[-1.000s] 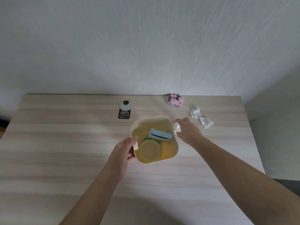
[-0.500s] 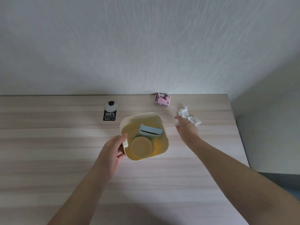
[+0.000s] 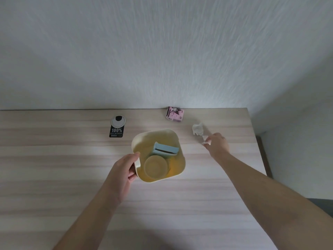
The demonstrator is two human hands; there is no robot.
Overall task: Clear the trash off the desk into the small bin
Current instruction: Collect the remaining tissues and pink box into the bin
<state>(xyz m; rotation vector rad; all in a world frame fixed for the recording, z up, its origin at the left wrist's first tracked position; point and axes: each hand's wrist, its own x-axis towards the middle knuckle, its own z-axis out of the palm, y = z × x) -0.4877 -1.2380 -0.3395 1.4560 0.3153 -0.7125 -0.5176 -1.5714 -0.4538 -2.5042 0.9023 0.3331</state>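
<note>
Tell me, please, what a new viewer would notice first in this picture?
Probably the cream bin at the middle of the desk, with a blue box and a round lid inside; the left hand grips its near-left rim. To its right, the right hand pinches a white tissue lying on the desk. Further back lie a pink pack by the wall and a black tag.

One bin, two tissue wads, one pink box, one tag
</note>
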